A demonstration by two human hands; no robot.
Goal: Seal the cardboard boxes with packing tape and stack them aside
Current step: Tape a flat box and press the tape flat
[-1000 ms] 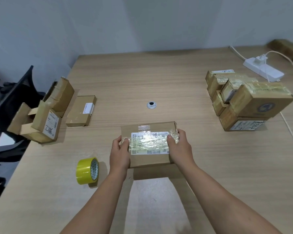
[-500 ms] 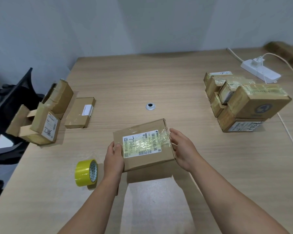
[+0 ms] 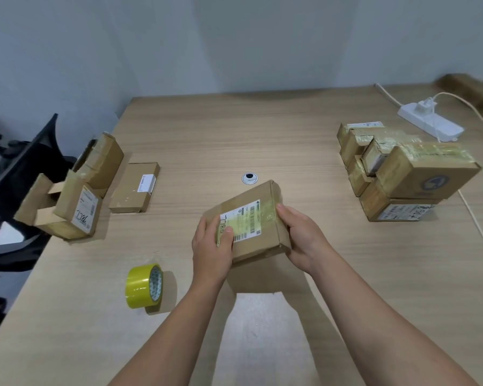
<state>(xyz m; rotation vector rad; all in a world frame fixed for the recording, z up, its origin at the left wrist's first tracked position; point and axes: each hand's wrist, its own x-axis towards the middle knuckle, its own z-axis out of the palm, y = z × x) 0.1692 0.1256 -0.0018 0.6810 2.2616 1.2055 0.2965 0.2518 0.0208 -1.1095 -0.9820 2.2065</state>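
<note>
The left hand (image 3: 211, 246) and right hand (image 3: 301, 240) had fingers clamped on a taped box (image 3: 251, 227), tilted just above the tabletop (image 3: 262, 135). Sealed boxes (image 3: 402, 174) sat stacked at right. Open boxes (image 3: 76, 196) at left apparently awaited the tape roll (image 3: 144, 285).

bright overhead light | soft shadows | edges bowed | far-right blurred
</note>
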